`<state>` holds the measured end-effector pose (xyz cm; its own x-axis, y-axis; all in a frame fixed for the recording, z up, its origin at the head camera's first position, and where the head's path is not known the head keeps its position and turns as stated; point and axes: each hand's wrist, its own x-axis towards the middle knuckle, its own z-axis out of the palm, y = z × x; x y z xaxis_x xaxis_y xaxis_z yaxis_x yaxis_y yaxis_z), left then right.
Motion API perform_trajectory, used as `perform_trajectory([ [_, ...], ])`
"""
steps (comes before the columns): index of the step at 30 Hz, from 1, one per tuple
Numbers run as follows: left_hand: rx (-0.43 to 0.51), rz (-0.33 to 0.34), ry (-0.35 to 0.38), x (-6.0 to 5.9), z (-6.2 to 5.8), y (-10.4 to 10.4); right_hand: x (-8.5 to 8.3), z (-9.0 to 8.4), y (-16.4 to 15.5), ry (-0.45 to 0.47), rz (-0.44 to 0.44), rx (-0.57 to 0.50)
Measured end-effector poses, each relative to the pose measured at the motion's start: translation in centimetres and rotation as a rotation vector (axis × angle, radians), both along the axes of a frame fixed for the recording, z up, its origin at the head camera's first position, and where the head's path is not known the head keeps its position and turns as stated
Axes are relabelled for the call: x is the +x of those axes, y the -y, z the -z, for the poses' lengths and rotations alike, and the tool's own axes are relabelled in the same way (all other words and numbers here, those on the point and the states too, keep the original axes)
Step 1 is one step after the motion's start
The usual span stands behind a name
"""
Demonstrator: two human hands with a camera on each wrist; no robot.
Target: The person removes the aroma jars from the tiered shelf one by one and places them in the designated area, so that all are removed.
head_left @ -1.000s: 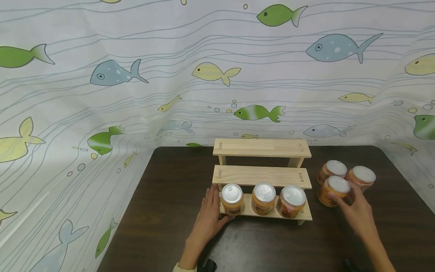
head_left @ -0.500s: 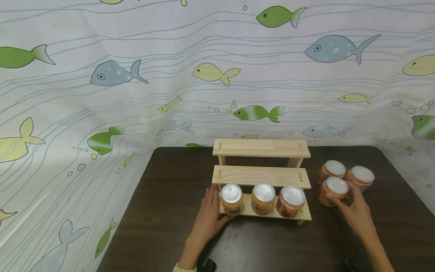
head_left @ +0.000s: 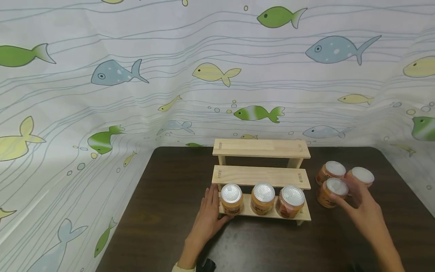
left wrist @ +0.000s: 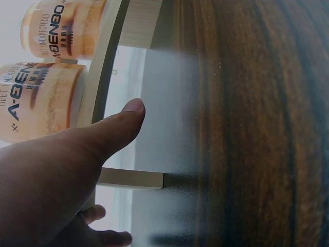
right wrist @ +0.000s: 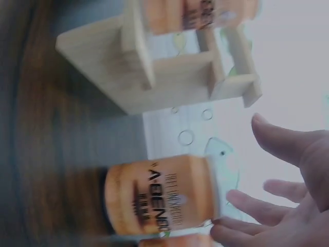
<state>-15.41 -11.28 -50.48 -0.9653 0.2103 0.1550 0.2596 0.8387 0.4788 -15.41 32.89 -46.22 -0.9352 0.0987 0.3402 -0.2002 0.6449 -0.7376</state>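
The left hand (head_left: 205,221) rests, fingers straight, against the left end of the wooden rack (head_left: 261,175); three lidded jars (head_left: 262,202) stand on its lowest step; rightward, the front loose jar (head_left: 325,196) stands upright, just left of the nearer right hand (head_left: 365,209), fingers spread, contact unclear

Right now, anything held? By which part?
Nothing, it seems: right hand open beside a cylindrical orange jar; left hand touching the tiered pale wooden rack.
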Motion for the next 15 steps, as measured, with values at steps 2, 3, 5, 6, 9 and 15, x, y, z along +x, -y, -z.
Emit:
perform_trajectory([
  [2, -0.004, -0.001, 0.008, 0.0, 0.0, 0.0, 0.4, -0.2, 0.1, 0.014, 0.006, 0.027],
  [3, -0.006, -0.002, 0.011, 0.0, 0.0, 0.0, 0.5, -0.4, 0.2, 0.016, 0.012, 0.041],
  [5, -0.007, -0.003, 0.014, 0.0, 0.0, 0.0, 0.6, -0.6, 0.4, 0.009, 0.030, 0.068],
  [6, -0.007, -0.004, 0.013, 0.0, -0.1, 0.0, 0.7, -0.7, 0.5, 0.002, 0.040, 0.073],
  [9, -0.009, -0.002, 0.006, 0.1, -0.1, 0.0, 0.9, -1.1, 0.7, -0.028, 0.039, 0.036],
  [15, -0.013, 0.001, 0.001, 0.0, -0.1, 0.1, 2.2, -2.7, 1.3, 0.086, -0.125, -0.117],
])
